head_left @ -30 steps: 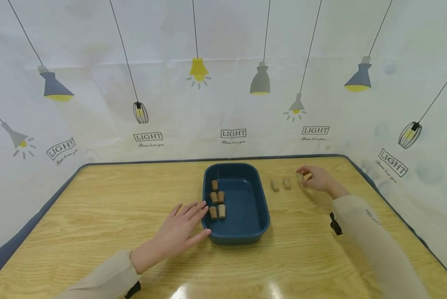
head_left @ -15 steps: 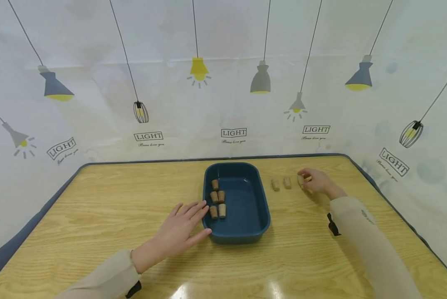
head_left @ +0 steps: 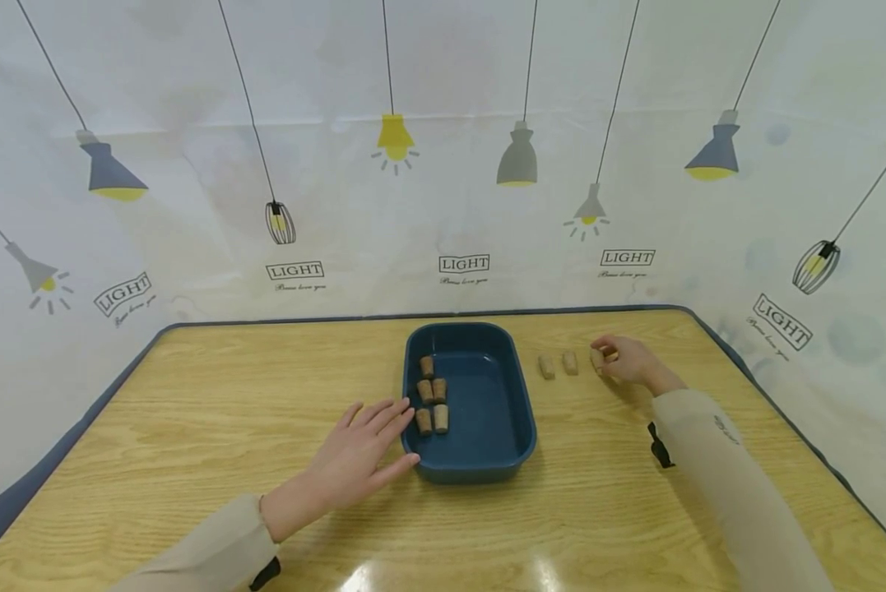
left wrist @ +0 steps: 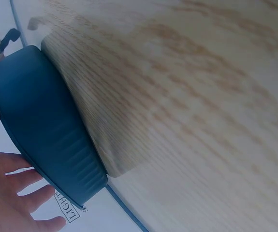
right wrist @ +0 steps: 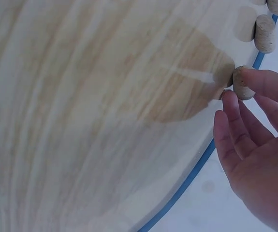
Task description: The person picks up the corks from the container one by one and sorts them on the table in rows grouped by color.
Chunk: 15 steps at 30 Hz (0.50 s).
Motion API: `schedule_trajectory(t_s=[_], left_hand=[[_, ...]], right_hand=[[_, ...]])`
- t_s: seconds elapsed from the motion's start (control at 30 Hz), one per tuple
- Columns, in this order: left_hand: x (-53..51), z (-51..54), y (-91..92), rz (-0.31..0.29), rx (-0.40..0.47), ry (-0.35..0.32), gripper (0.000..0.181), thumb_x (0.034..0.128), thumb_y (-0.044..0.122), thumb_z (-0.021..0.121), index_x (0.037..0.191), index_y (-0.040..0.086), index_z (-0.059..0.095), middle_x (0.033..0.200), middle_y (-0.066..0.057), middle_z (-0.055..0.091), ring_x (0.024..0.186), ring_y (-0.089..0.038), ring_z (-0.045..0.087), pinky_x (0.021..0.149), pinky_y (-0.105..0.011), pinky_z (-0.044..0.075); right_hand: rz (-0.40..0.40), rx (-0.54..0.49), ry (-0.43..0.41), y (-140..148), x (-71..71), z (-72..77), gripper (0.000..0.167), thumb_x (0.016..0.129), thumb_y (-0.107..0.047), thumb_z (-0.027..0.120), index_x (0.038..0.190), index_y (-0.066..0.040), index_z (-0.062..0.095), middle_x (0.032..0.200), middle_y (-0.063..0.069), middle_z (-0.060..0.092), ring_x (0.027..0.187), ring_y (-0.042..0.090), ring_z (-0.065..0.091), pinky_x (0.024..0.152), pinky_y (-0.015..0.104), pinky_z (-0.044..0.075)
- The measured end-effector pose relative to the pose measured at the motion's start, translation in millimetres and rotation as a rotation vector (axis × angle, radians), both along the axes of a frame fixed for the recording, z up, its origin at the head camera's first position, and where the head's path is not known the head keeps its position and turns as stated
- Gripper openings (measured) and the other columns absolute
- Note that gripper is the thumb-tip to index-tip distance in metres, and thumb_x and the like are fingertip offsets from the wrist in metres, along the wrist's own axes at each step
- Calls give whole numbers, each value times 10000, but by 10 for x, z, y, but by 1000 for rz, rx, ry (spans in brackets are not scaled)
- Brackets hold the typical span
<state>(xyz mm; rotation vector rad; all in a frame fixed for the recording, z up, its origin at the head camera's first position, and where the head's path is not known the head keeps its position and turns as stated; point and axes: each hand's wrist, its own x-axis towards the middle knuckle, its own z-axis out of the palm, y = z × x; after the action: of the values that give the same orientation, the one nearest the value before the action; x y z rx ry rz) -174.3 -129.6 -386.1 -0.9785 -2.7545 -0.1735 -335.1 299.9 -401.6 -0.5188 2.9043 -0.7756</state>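
Table of yellowish wood grain point(head_left: 228, 395) fills the lower frame on my feed; at its centre sits a deep blue rectangular tray with rounded corners point(head_left: 487, 419), unmoved over the last second. My left grip point(head_left: 350, 456) rests at its left rim, fingers spread, clamped on nothing. Right of centre, my right grip point(head_left: 631, 360) has sunk only slightly and pinches a small pale tapered cork point(head_left: 597, 359); whether it is off the table, I can't tell. Two matching pale corks point(head_left: 547, 367) sit nearer centre. Four brown corks point(head_left: 427, 367) and one beige cork point(head_left: 441, 418) stay along the tray's left; I judge the shift a settling hold, not a carry.
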Motion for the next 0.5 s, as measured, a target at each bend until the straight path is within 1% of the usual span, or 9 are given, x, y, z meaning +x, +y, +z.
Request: schedule_trajectory(t_s=[0.1, 0.23, 0.37, 0.5], left_hand=[[6, 2, 1, 0, 4, 1, 630, 896, 525, 362, 1325, 68, 419, 1370, -63, 346, 1221, -251, 326, 962, -507, 230], [13, 4, 0, 2, 8, -1, 629, 896, 524, 366, 1327, 69, 416, 1372, -62, 344, 1223, -250, 324, 965, -507, 226], [10, 2, -1, -1, 12, -1, 626, 895, 520, 373, 1325, 66, 418, 1370, -66, 346, 1221, -252, 328, 964, -508, 225], [7, 2, -2, -5, 16, 2, 623, 896, 516, 376, 1325, 66, 419, 1369, -67, 347, 1218, -254, 331, 962, -509, 228]], right_hand=[[4, 9, -11, 4, 15, 34, 449, 790, -26, 572, 1202, 100, 445, 1122, 336, 468, 1015, 453, 445, 814, 516, 381], [21, 13, -8, -2, 44, 122, 465, 808, -38, 545, 1226, 113, 407, 1133, 346, 449, 1025, 480, 419, 805, 540, 371], [32, -7, 15, -63, 64, 250, 464, 828, -63, 539, 1235, 109, 396, 1149, 344, 436, 1004, 478, 439, 793, 534, 383], [49, -41, 31, -195, 53, 391, 466, 837, -89, 556, 1244, 82, 406, 1171, 314, 436, 1000, 449, 456, 798, 512, 389]])
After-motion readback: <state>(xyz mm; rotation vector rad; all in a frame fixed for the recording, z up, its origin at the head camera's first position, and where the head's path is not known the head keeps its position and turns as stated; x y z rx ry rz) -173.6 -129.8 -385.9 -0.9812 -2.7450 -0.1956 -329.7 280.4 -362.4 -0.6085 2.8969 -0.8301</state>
